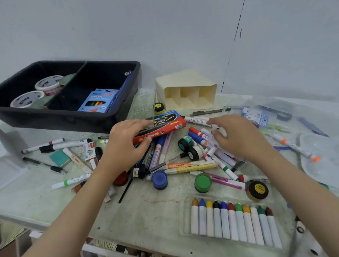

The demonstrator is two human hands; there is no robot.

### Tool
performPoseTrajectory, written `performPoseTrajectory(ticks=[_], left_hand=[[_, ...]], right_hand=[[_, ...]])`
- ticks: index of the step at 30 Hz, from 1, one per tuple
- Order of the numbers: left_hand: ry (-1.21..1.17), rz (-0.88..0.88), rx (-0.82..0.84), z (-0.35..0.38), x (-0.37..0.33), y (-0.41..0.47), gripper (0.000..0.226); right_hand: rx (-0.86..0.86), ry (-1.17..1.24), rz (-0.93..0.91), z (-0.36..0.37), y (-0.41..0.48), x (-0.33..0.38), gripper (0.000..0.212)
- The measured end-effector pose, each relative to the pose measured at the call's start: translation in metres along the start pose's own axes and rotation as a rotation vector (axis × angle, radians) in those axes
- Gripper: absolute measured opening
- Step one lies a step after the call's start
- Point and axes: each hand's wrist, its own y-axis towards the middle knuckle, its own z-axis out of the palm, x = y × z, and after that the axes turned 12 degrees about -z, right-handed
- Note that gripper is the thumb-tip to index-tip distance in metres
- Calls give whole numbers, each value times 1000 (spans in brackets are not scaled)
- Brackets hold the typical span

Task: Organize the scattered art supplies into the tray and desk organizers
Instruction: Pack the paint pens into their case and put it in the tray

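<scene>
Our left hand (pixel 126 145) grips the red-and-black cardboard crayon box (pixel 164 126) over the pale surface (pixel 158 210). Our right hand (pixel 239 138), blurred, curls above white plastic markers (pixel 197 120). We cannot tell whether it holds one.

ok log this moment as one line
left hand grips red box | right hand over marker pile, grip unclear | black tray holds tape rolls, neon pencil box

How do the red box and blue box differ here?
The red box is over the markers, gripped by the left hand; the blue box sits untouched in the black tray. The red box lies nearly flat; the blue box leans upright. Both are flat cartons.
</scene>
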Motion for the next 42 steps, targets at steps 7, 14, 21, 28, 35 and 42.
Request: performPoseTrajectory(ticks=[7,14,21,28,35,42], left_hand=[[60,71,-17,9,-18,-15,37],[73,64,-4,8,-16,-29,34],[28,84,20,11,-23,-36,34],[-39,239,-3,20,-30,-64,23],[-44,221,174,18,-28,-100,56],[20,192,292,22,-28,-113,72]], right_hand=[[86,-221,184,6,60,-24,24],[119,-237,212,21,76,-32,14],[-262,395,214,12,48,-19,3],[-421,862,132,-12,-22,32,12],[-146,929,116,3,-82,66,13],[-6,861,45,17,-96,82,12]])
